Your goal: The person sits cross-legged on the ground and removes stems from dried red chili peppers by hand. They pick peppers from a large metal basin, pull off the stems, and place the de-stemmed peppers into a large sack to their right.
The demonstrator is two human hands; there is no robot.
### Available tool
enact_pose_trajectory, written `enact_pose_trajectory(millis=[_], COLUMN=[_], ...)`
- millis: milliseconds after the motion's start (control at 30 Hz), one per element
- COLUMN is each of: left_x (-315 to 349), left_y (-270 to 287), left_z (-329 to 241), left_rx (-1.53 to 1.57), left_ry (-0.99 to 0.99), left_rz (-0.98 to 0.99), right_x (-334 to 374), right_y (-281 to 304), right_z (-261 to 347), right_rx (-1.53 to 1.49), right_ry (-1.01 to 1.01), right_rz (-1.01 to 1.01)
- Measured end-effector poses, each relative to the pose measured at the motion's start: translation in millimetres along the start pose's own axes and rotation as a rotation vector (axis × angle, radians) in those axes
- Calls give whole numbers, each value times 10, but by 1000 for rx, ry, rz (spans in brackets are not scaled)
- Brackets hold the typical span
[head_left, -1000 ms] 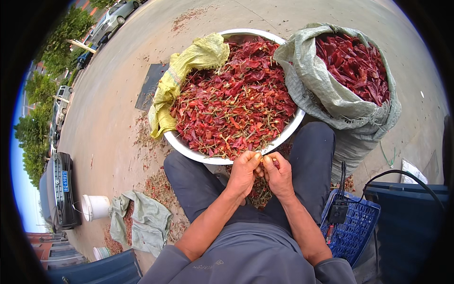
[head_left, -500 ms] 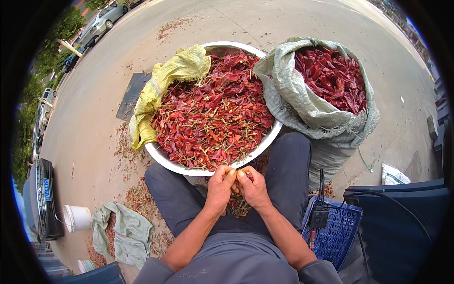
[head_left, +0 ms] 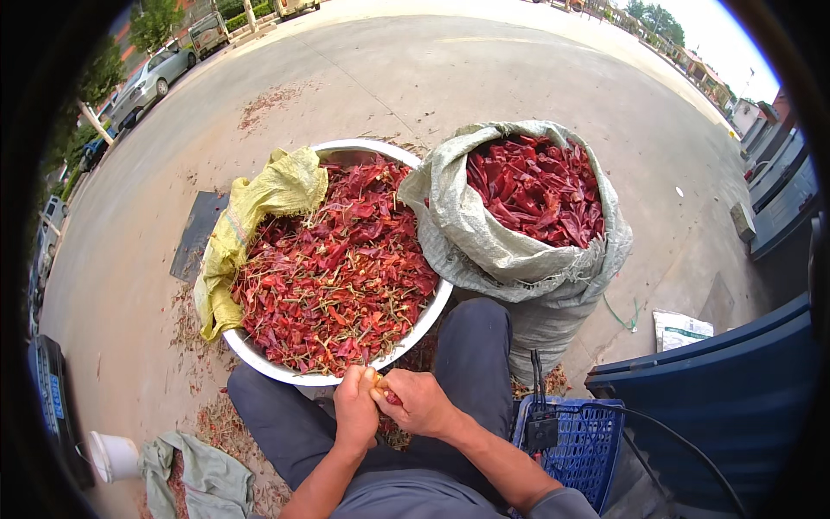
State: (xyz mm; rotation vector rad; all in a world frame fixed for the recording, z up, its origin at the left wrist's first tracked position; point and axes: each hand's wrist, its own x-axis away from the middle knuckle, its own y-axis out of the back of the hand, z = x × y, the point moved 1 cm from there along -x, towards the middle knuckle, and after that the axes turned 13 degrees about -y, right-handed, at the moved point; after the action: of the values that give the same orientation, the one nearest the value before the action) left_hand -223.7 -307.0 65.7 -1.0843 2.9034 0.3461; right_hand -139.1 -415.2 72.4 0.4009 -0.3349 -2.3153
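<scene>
My left hand [head_left: 354,406] and my right hand [head_left: 418,403] meet in front of the basin, fingertips touching. A dried red chili pepper [head_left: 392,398] peeks out of my closed right hand. My left fingers pinch at its end, where the hold is mostly hidden. Just beyond my hands, the wide white basin [head_left: 259,367] is heaped with dried red chili peppers [head_left: 346,268] and pale stems. To its right stands a grey-white woven sack [head_left: 519,275], its rim rolled down, full of deeper red chilies [head_left: 536,192]. A yellow woven sack [head_left: 259,203] drapes over the basin's left rim.
A blue plastic basket [head_left: 579,450] with a black device and cable sits by my right leg, beside a dark blue metal panel [head_left: 709,389]. At the lower left are a white bucket [head_left: 112,457] and a pale green sack [head_left: 203,484]. Chili scraps [head_left: 233,432] litter the ground.
The view has shifted, so the basin and sack appear lower and further left. My right hand has turned sideways toward my left, and some red now shows in its grip.
</scene>
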Motion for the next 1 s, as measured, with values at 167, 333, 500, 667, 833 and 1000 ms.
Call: enact_pose_trajectory(millis=[167, 333, 500, 667, 833, 1000], left_x=[29, 42, -245, 166, 348, 306], left_y=[27, 79, 335, 340, 374, 389], left_z=[-124, 47, -37, 287, 728, 659], left_rx=[-197, 217, 266, 243, -32, -165], left_ry=[-146, 132, 33, 155, 228, 231], left_rz=[33, -21, -75, 140, 375, 496], right_x=[129, 160, 518, -60, -862, -1500], right_y=[-21, 18, -265, 484, 1696, 2887], right_z=[-75, 157, 377, 478, 351, -17], right_rx=[-403, -129, -233, -107, 102, 608], right_ry=[-461, -200, -54, -61, -36, -181], right_rz=[244, 149, 288, -302, -813, -903])
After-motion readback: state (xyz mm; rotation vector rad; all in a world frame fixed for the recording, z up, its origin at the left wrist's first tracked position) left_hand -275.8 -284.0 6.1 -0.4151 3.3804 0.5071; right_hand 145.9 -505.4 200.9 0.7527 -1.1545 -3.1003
